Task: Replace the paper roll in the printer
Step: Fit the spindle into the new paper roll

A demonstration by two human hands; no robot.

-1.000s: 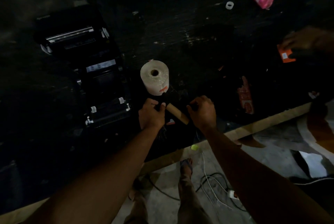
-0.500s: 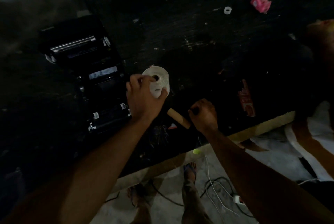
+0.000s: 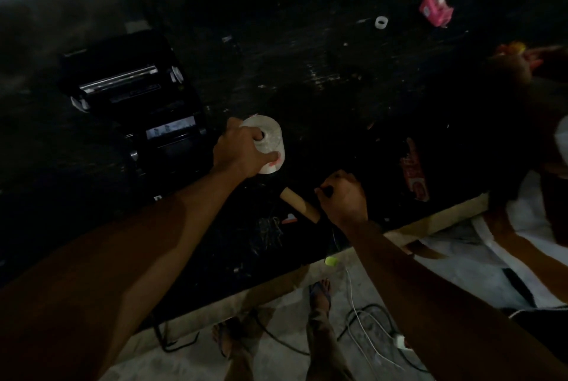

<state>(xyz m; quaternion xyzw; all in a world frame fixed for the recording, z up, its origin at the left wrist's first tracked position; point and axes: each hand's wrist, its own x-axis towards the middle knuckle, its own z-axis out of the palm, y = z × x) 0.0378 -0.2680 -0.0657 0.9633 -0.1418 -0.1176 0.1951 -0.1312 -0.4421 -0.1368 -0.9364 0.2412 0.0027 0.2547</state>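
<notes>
black printer (image 3: 135, 104) sits open at ten o'clock on the dark table (image 3: 307, 79), its bay unfilled; in this gloom the roll could be seated crooked or catch the lid edge. white paper roll (image 3: 270, 147) stands at centre, just right of the printer, left hand (image 3: 241, 151) grasping it from above, a finger in the core; a loose tail could unwind. right hand (image 3: 344, 196) at five o'clock is clenched on something small and dark beside the cardboard core (image 3: 299, 204). no writing is legible
</notes>
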